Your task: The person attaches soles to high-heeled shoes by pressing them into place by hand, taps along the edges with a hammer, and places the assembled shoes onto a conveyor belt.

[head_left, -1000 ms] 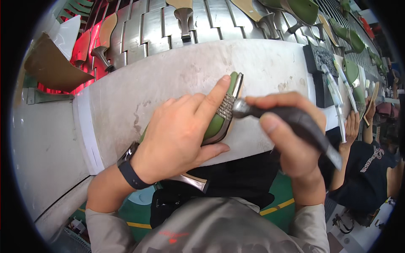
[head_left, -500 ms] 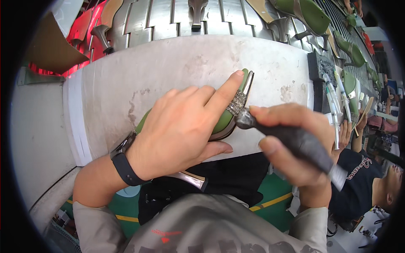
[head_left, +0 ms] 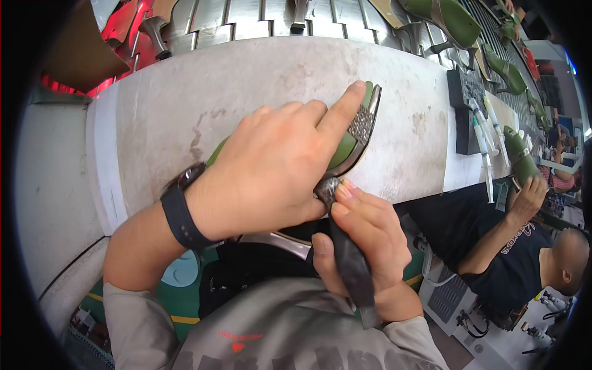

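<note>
Under my left hand (head_left: 265, 166) lies a green high-heeled shoe (head_left: 342, 153) on its side, its toe pointing away to the right. My fingers wrap over the upper, and the index finger stretches along a glittery band (head_left: 362, 124) near the toe. The slim metallic heel (head_left: 280, 244) juts past the bench's near edge below my wrist. My right hand (head_left: 376, 237) is closed around a dark hammer-like tool (head_left: 351, 262) with a rounded knob at its upper end. That knob is beside the sole edge, close to my left thumb; whether it touches is unclear.
The pale, stained bench (head_left: 166, 105) spans the middle. Syringes (head_left: 485, 142) lie by a black block (head_left: 465, 92) at the right. Beyond, a slatted metal conveyor (head_left: 246, 18) carries more heeled shoes. At the right, a co-worker's hand (head_left: 529, 197) holds another green shoe (head_left: 521, 157).
My right hand and the tool have moved left and nearer to me, from beside the glittery band to the lower sole edge. The shoe sits slightly farther up and right in view.
</note>
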The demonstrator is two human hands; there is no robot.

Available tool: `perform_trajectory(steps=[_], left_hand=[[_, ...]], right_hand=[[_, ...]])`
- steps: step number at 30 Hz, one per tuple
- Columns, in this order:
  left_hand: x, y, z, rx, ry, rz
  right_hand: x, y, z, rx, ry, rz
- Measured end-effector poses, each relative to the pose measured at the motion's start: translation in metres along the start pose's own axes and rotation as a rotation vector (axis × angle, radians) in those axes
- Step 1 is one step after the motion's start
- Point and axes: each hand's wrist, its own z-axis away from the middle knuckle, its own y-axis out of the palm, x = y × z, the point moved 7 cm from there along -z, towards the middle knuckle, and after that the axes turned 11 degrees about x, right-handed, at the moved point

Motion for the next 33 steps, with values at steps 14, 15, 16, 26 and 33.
perform_trajectory(steps=[14,15,16,26,33], left_hand=[[0.026,-0.009,0.016,-0.175,0.049,0.229],[0.026,-0.006,0.015,-0.185,0.051,0.236],[0.026,-0.006,0.016,-0.187,0.044,0.238],[0.024,-0.008,0.02,-0.197,0.046,0.215],[0.024,-0.01,0.019,-0.143,0.011,0.239]], right_hand=[[0.003,0.013,-0.01,0.142,-0.026,-0.144],[0.001,0.014,-0.008,0.154,0.003,-0.177],[0.001,0.015,-0.009,0.16,0.003,-0.181],[0.022,0.022,-0.017,0.159,-0.181,-0.096],[0.02,0.014,-0.008,0.002,-0.209,0.096]])
